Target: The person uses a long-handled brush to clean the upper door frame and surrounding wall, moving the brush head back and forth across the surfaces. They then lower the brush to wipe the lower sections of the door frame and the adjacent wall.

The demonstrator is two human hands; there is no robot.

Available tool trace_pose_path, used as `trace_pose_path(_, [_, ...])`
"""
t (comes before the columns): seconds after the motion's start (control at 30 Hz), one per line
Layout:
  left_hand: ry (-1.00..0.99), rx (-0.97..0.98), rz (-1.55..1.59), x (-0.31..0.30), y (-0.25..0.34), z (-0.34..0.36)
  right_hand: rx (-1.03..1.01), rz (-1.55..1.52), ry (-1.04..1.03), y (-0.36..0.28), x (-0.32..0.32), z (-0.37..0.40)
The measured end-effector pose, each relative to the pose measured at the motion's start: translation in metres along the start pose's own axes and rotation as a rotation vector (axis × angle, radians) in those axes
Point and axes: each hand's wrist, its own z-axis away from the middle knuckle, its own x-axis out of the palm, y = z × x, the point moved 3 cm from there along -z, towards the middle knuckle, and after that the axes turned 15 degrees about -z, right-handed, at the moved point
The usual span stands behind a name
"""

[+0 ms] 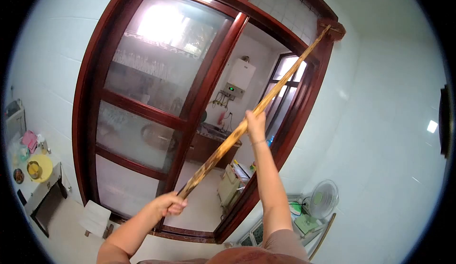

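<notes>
A long wooden pole [223,147] runs diagonally from lower left to upper right. My left hand [170,204] is wrapped round its lower end, and my right hand [256,124] grips it around the middle. At the pole's far end a reddish-brown head [336,29] touches the upper right corner of the dark red door frame [321,57]. The exact make of that head is too small to tell.
Frosted sliding glass door [152,64] at left; through the opening, a white water heater [241,76] and a cabinet [230,185]. White stool [94,218] and a table with a yellow basin [44,165] at left. Fan [324,199] at lower right.
</notes>
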Motion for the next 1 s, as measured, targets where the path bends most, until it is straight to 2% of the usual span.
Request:
trace_pose_path(0.13, [0.055,0.088,-0.104,0.023,0.064,-0.033,-0.038,0.039,-0.005,-0.013,0.000,-0.079])
trace_pose_path(0.23, [0.053,0.117,-0.119,0.023,0.067,-0.041,-0.090,0.042,0.004,-0.018,0.004,-0.090])
trace_pose_path(0.37, [0.175,0.127,-0.128,0.015,0.036,-0.021,0.021,-0.116,-0.027,-0.017,0.032,-0.049])
trace_pose_path(0.43, [0.231,0.126,-0.119,0.013,0.017,-0.011,0.067,-0.223,-0.121,-0.013,0.050,-0.030])
trace_pose_path(0.5, [0.343,0.145,-0.133,0.014,-0.002,0.000,0.096,-0.319,-0.096,-0.015,0.069,-0.008])
trace_pose_path(0.6, [0.473,0.185,-0.165,0.028,-0.013,0.007,0.141,-0.445,-0.284,-0.018,0.095,-0.002])
trace_pose_path(0.77, [0.689,0.249,-0.221,0.033,-0.015,0.021,0.230,-0.576,-0.327,-0.016,0.120,0.001])
trace_pose_path(0.87, [0.778,0.221,-0.269,0.039,-0.011,0.036,0.251,-0.594,-0.328,-0.023,0.127,0.003])
trace_pose_path(1.0, [0.762,0.191,-0.274,0.059,-0.020,0.054,0.286,-0.604,-0.358,-0.029,0.129,0.024])
